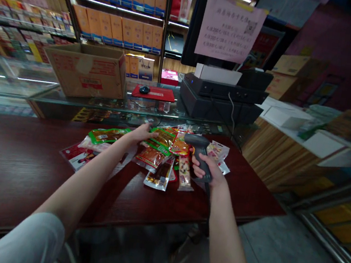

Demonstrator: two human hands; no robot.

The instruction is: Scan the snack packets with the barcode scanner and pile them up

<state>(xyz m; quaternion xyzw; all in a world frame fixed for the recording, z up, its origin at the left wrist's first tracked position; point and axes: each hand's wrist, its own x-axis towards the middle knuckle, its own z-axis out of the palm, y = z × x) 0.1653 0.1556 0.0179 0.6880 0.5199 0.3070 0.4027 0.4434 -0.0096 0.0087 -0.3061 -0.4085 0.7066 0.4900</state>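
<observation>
My right hand (207,168) is wrapped round the handle of a dark grey barcode scanner (197,142), whose head points left over a pile of snack packets. At the pile's left side, my left hand (142,133) has its fingers stretched apart, with the fingertips at the edge of a green-bordered snack packet (164,137). Below that packet are a reddish packet (150,158) and a dark packet with silver edges (160,174). A long pale wrapped bar (185,173) lies under the scanner. Another green-edged packet (108,135) rests left of my left hand.
The packets lie on a dark red table (18,155). Behind it, a glass counter holds an open cardboard box (88,71), a mouse (144,89) on a red mat, and a black cash drawer (213,102) below a monitor with a paper notice (230,29). Boxed goods fill the shelves.
</observation>
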